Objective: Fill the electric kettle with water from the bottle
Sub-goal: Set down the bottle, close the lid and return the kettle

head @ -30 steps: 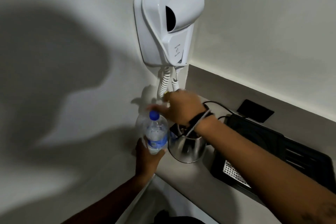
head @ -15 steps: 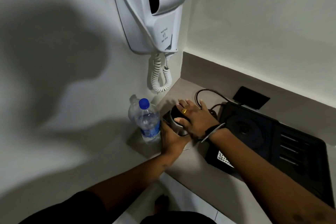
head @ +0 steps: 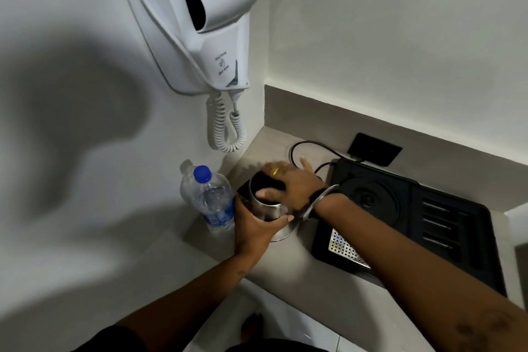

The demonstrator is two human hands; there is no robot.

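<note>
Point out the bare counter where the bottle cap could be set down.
Bare counter lies between the kettle, the black tray and the front edge. The corner is crowded: bottle, kettle, both hands, cord.

The water bottle (head: 211, 199) is clear with a blue cap and a blue label. The kettle (head: 267, 210) is shiny steel with a black lid. A white hair dryer (head: 197, 26) hangs on the pale wall above the grey counter (head: 285, 263). The tray (head: 411, 226) is black with a perforated silver grille. A yellow ring (head: 275, 172) sits on the right hand (head: 291, 184).
</note>
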